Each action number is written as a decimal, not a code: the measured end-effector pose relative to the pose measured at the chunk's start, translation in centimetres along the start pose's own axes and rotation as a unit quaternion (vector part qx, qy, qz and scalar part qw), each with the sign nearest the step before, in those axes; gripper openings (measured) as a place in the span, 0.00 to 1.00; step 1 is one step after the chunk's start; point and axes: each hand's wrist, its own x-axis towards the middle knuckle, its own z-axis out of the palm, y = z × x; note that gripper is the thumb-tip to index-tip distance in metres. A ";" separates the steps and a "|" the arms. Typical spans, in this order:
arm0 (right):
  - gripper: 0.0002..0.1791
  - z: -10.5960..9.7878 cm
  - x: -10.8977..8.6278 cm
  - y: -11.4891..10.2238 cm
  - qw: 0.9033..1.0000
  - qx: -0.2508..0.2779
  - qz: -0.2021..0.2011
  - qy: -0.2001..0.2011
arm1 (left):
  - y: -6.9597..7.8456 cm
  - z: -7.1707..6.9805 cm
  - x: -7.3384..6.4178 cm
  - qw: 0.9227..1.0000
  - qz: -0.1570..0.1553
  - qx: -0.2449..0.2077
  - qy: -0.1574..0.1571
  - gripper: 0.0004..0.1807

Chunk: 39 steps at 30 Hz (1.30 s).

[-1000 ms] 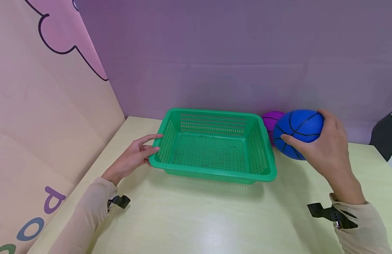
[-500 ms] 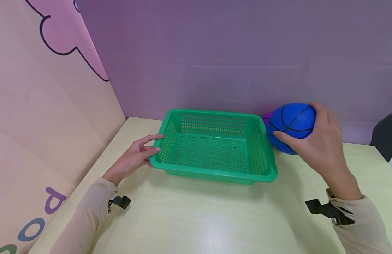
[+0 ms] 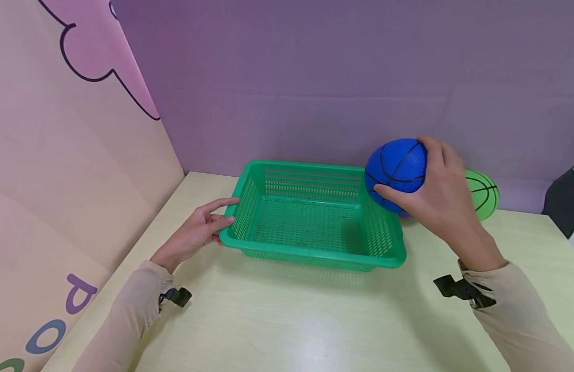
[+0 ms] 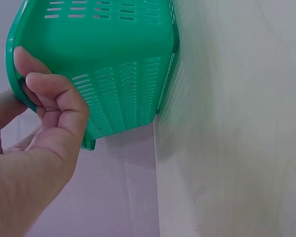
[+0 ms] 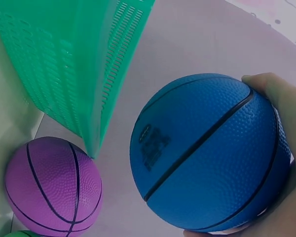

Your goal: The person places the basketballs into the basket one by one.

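While the green basket [image 3: 310,251] stands on the pale table [image 3: 287,325] with its opening up, a light panel [image 3: 59,170] bearing a pink shape [image 3: 96,46] and coloured letters [image 3: 32,338] lies well to its left. Between that panel and the basket comes a beige sleeve [image 3: 124,315], with a black device [image 3: 177,296] at its cuff. At the basket's left end, the left hand [image 3: 194,227] pinches the rim: thumb and index finger lie on it, apart from each other, and other fingers bend beneath. Behind the basket rises a purple backdrop [image 3: 315,62]. By the basket's right rear corner, hiding it from the head view, a black-lined blue ball [image 3: 394,170] is held up by the right hand [image 3: 442,196], whose thumb and fingers are spread around it; I cannot tell how the hidden fingers lie. Low beside the basket's right end is a purple ball [image 5: 54,187], mostly covered by the blue one in the head view. Farther right of the basket, a green ball [image 3: 484,194] shows partly behind the right hand.
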 end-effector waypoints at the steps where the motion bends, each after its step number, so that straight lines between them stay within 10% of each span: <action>1: 0.58 0.1 0.2 -0.1 1.000 -0.002 -0.002 -0.004 | 0.0 0.0 0.0 1.000 0.001 0.000 0.000 0.31; 39: 0.58 6.4 1.1 0.3 0.993 0.021 -0.072 -0.097 | -0.8 -0.7 0.0 0.998 0.001 -0.067 -0.014 0.31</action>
